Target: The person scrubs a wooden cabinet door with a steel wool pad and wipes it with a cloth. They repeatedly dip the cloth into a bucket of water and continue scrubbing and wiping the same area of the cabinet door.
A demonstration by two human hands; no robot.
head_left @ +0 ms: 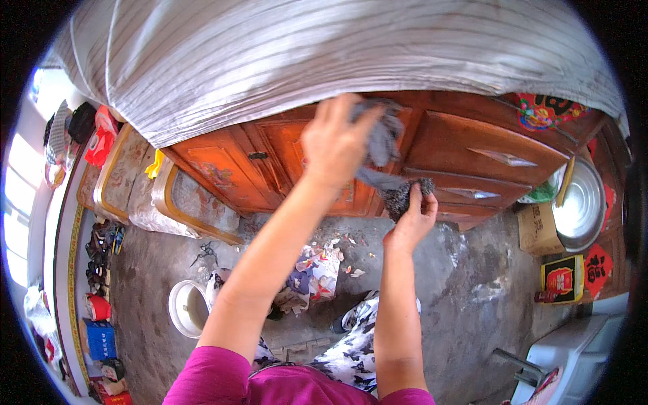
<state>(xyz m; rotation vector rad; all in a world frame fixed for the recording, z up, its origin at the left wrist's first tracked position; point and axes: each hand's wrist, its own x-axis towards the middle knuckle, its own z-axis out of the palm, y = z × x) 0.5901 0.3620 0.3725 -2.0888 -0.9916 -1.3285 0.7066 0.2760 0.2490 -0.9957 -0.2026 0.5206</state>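
Observation:
My left hand (335, 140) is raised in front of a reddish wooden cabinet (472, 152) and grips the upper part of a grey cloth (383, 142). My right hand (413, 219) sits lower and pinches the dark, speckled bottom end of the same cloth, which hangs stretched between the two hands. A grey striped sheet (324, 61) lies over the cabinet's top, just above my left hand.
A white bucket (187, 307) stands on the concrete floor at lower left, near scraps of paper (317, 270) and scissors (206, 253). Framed panels (172, 202) lean at left. A metal basin (582, 206), a cardboard box (536, 229) and a red-and-yellow box (562, 278) sit at right.

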